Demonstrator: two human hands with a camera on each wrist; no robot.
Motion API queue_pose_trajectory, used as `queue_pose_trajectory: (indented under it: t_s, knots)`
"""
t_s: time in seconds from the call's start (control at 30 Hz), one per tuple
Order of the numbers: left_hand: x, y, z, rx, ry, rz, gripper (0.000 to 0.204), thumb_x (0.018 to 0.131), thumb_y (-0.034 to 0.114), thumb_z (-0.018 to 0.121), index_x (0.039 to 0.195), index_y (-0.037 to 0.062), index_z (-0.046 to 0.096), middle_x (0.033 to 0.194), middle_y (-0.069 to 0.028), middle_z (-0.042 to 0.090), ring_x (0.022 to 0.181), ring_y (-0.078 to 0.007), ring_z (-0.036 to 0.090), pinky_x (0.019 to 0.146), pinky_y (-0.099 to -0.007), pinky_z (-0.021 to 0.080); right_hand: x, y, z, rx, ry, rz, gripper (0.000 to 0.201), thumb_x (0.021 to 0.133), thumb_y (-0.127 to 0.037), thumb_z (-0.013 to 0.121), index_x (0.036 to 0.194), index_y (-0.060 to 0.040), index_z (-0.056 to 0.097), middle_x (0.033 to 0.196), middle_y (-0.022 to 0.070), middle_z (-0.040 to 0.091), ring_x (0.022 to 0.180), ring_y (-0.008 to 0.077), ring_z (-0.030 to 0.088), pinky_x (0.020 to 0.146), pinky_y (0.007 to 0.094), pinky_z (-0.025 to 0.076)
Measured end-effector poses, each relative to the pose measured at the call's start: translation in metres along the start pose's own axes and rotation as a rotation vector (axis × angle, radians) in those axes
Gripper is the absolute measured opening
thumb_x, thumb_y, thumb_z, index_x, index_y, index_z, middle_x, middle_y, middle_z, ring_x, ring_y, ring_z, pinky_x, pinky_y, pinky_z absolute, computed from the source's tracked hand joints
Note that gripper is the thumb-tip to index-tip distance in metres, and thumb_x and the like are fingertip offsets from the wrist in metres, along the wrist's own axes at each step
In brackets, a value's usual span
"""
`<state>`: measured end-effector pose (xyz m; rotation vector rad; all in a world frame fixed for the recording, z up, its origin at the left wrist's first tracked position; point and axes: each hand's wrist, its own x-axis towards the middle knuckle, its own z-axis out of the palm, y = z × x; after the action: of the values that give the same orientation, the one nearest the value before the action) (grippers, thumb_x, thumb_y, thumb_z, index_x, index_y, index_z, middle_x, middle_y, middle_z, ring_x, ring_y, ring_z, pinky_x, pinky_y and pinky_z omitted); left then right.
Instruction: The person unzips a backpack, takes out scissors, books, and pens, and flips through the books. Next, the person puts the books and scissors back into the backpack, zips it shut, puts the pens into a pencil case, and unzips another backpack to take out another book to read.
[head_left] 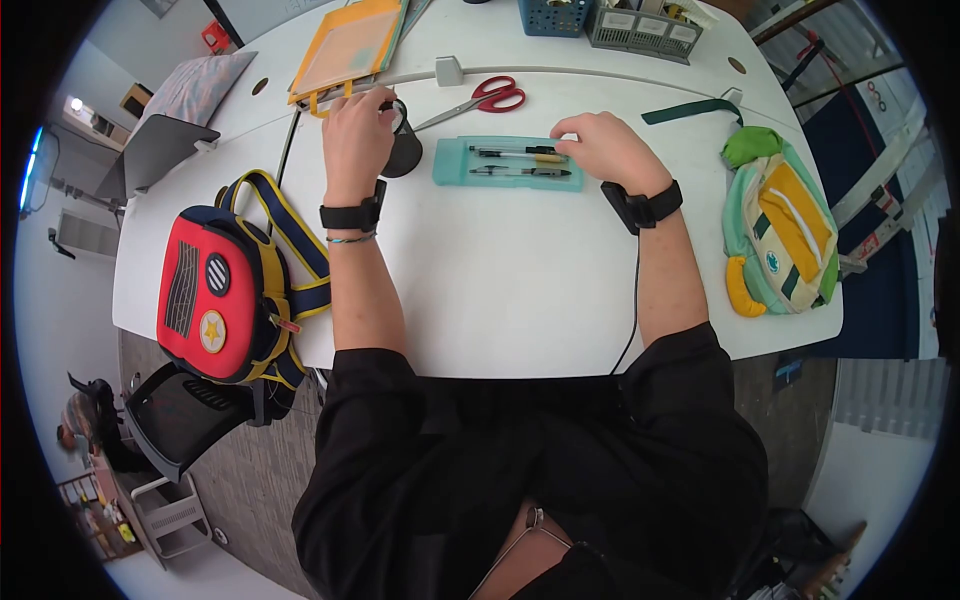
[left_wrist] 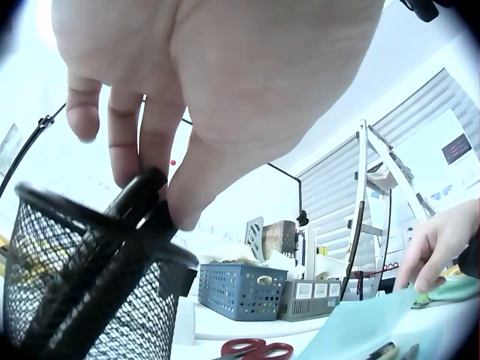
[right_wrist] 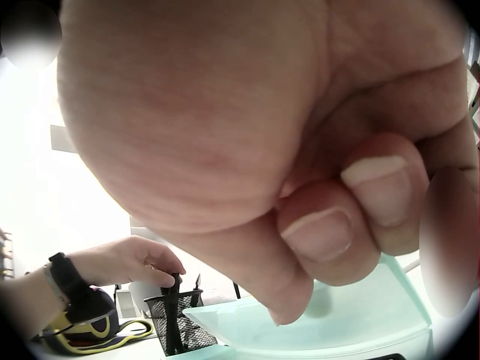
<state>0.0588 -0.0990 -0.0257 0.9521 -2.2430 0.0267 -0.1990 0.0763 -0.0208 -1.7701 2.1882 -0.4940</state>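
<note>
My left hand (head_left: 357, 140) is over a black mesh pen cup (head_left: 403, 152), thumb and fingers pinching the top of a thick black marker (left_wrist: 142, 187). A second dark barrel leans beside it in the cup. An open light-teal pencil case (head_left: 450, 177) lies to the right, several pens (head_left: 520, 171) in its tray. Its lid (left_wrist: 352, 326) stands raised along the far side. My right hand (head_left: 615, 155) is at the far right corner, pinching the lid's edge between thumb and finger. Red-handled scissors (head_left: 500, 95) lie behind the case.
A red and navy backpack (head_left: 220, 290) sits at the left edge, a green and yellow bag (head_left: 785, 230) at the right. Yellow folders (head_left: 345, 50), a blue basket (head_left: 555, 18) and a grey bin (head_left: 643, 35) are at the back. A dark green strap (head_left: 690, 112) lies far right.
</note>
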Motion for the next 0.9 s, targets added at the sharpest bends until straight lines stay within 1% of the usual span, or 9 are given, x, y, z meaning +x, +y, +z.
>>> queue_pose_trajectory:
  t_s: [0.3,0.37,0.4,0.5,0.6,0.67,0.73,0.83,0.9]
  knots:
    - [0.000,-0.024,-0.029,-0.112,-0.077,-0.156,0.020,0.081,0.007,0.066,0.100,0.0075,0.066,0.086,-0.0125,0.069,0.085,-0.0311,0.060,0.077,-0.0396,0.049,0.000,0.000,0.000,-0.003,-0.006,0.004,0.027,0.085,-0.019,0.060,0.108,-0.0058,0.068,0.095,0.0202,0.069,0.087,0.0336,0.066,0.080,0.0379,0.051]
    - [0.001,-0.020,-0.049,-0.172,0.065,-0.125,0.020,0.080,0.010,0.068,0.099,0.0062,0.066,0.086,-0.0133,0.070,0.079,-0.0306,0.063,0.076,-0.0385,0.050,0.000,-0.001,-0.001,-0.001,-0.013,0.020,0.027,0.086,-0.019,0.060,0.108,-0.0060,0.068,0.095,0.0201,0.069,0.088,0.0335,0.066,0.080,0.0379,0.051]
    - [0.003,-0.014,-0.065,-0.095,0.083,-0.144,0.027,0.082,0.013,0.070,0.107,0.0069,0.066,0.089,-0.0128,0.071,0.080,-0.0220,0.068,0.073,-0.0306,0.051,0.000,-0.002,-0.002,-0.001,-0.016,0.018,0.027,0.086,-0.019,0.060,0.108,-0.0060,0.068,0.095,0.0200,0.069,0.088,0.0334,0.066,0.080,0.0378,0.051]
    - [-0.006,0.031,-0.109,-0.252,0.204,-0.226,0.022,0.082,0.008,0.071,0.102,0.0033,0.066,0.084,-0.0103,0.069,0.078,-0.0181,0.067,0.072,-0.0286,0.051,-0.001,-0.002,-0.001,0.000,-0.004,0.010,0.027,0.086,-0.020,0.060,0.108,-0.0060,0.068,0.095,0.0196,0.069,0.087,0.0335,0.066,0.079,0.0376,0.052]
    - [-0.014,0.052,-0.116,-0.643,0.199,-0.095,0.022,0.082,0.004,0.071,0.104,0.0005,0.065,0.087,-0.0068,0.068,0.083,-0.0126,0.066,0.073,-0.0247,0.051,-0.002,-0.004,-0.002,0.005,0.003,0.016,0.024,0.085,-0.019,0.060,0.104,-0.0071,0.070,0.095,0.0183,0.069,0.088,0.0336,0.065,0.081,0.0387,0.051]
    - [-0.012,0.068,-0.102,-0.917,-0.038,-0.040,0.022,0.083,0.002,0.070,0.103,-0.0017,0.064,0.092,-0.0048,0.067,0.085,-0.0127,0.065,0.076,-0.0256,0.052,-0.002,-0.008,-0.003,0.015,-0.005,0.042,0.021,0.084,-0.015,0.059,0.100,-0.0082,0.071,0.096,0.0172,0.069,0.088,0.0338,0.065,0.083,0.0398,0.051]
    - [-0.007,0.080,-0.074,-0.914,-0.188,0.031,0.023,0.084,0.003,0.070,0.105,-0.0018,0.063,0.094,-0.0049,0.067,0.086,-0.0127,0.065,0.078,-0.0264,0.053,-0.001,-0.006,-0.002,-0.044,-0.014,0.016,0.020,0.084,-0.014,0.061,0.100,-0.0083,0.071,0.095,0.0170,0.069,0.088,0.0338,0.065,0.082,0.0397,0.051]
    - [-0.001,0.084,-0.035,-0.981,-0.300,0.015,0.021,0.084,-0.003,0.067,0.104,-0.0017,0.059,0.096,-0.0048,0.063,0.090,-0.0115,0.063,0.078,-0.0248,0.054,-0.001,0.006,0.000,-0.028,0.009,-0.109,0.020,0.082,-0.007,0.065,0.101,-0.0089,0.069,0.084,0.0209,0.067,0.076,0.0354,0.063,0.069,0.0379,0.051]
    - [0.000,0.076,-0.032,-1.019,-0.347,-0.011,0.021,0.083,-0.003,0.067,0.103,-0.0020,0.059,0.095,-0.0046,0.063,0.090,-0.0114,0.062,0.078,-0.0246,0.054,0.000,0.011,0.004,-0.013,0.051,-0.113,0.020,0.083,-0.009,0.064,0.101,-0.0086,0.069,0.085,0.0205,0.067,0.077,0.0351,0.064,0.070,0.0382,0.051]
